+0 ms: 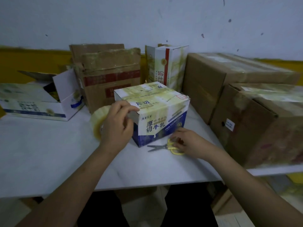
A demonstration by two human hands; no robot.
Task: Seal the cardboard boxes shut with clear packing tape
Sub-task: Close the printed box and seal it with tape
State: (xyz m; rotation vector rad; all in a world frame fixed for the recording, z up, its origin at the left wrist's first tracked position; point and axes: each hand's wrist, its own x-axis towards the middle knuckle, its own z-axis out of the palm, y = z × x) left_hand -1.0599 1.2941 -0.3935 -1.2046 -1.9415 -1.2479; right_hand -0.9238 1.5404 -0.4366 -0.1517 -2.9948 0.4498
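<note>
Our left hand (117, 123) pinches tape (98, 122) against the box (157, 112); right hand (185, 142) grips the scissors (170, 147). Slack could wrinkle the strip.

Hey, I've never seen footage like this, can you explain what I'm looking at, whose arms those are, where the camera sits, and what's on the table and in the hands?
There is no machine here. The one picture comes from a camera worn on a person's head, looking down at their own two arms. On the white table stands a blue and white milk box, its top already covered in tape. The left hand holds a roll of clear tape against the box's left corner. The right hand rests on yellow-handled scissors lying in front of the box; a firm grip cannot be told. Brown cardboard boxes stand on the right, and more boxes stand behind.
</note>
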